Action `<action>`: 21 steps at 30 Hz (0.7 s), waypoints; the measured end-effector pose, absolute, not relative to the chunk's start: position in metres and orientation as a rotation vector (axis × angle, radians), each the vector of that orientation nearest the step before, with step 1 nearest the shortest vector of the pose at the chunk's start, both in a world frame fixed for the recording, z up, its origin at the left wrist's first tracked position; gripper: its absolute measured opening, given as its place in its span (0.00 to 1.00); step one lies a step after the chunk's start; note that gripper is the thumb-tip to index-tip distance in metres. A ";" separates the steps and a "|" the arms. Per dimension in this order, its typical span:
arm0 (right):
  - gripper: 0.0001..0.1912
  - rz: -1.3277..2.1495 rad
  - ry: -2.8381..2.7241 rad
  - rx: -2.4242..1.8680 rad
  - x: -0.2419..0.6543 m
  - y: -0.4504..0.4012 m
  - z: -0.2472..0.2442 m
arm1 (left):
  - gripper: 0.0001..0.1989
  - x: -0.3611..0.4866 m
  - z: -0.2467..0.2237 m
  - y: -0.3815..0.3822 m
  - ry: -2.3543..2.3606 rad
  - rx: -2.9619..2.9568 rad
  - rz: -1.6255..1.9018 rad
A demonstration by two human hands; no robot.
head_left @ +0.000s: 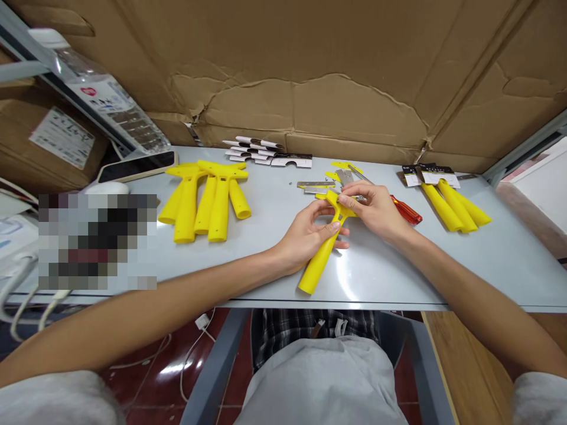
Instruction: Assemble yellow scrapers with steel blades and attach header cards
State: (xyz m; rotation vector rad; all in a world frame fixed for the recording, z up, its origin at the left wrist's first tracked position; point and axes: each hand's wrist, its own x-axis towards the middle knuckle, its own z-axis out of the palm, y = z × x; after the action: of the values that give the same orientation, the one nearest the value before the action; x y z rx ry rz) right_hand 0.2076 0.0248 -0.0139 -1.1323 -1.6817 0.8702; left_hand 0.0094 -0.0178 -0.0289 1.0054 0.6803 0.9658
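My left hand (310, 233) is wrapped around the neck of a yellow plastic scraper handle (318, 265), whose hollow round end points down toward the table's front edge. At the handle's T-shaped head, my right hand (370, 206) pinches with thumb and fingertips; what lies between them is too small to make out. Just behind the hands lie metal blades (315, 184) and a yellow strip (345, 164). A screwdriver with a red handle (405, 211) rests beside my right hand, its shaft partly covered.
Several yellow handles (185, 215) lie in a group on the left. At right are yellow scrapers (447, 206) with black-and-white cards (438, 176). More folded cards (266, 152) sit at the back, near a phone (138, 166) and a plastic bottle (110, 100). Cardboard (310, 112) walls the rear.
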 end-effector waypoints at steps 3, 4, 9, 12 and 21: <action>0.19 0.860 -1.693 -1.148 0.207 0.025 -0.013 | 0.22 0.010 -0.029 -0.018 0.677 1.002 0.967; 0.20 0.859 -1.701 -1.146 0.207 0.025 -0.014 | 0.22 0.010 -0.030 -0.018 0.676 1.001 0.967; 0.20 0.846 -1.733 -1.130 0.207 0.026 -0.016 | 0.22 0.010 -0.030 -0.018 0.672 0.997 0.971; 0.20 0.854 -1.740 -1.125 0.207 0.026 -0.017 | 0.22 0.010 -0.029 -0.018 0.679 0.995 0.968; 0.19 0.798 -1.765 -1.158 0.205 0.024 -0.016 | 0.20 0.010 -0.031 -0.018 0.676 0.999 0.964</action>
State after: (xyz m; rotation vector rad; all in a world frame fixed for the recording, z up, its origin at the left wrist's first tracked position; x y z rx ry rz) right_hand 0.2049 0.0244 -0.0160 -1.1577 -1.7649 0.7980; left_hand 0.0099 -0.0176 -0.0310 0.9987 0.6760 0.9642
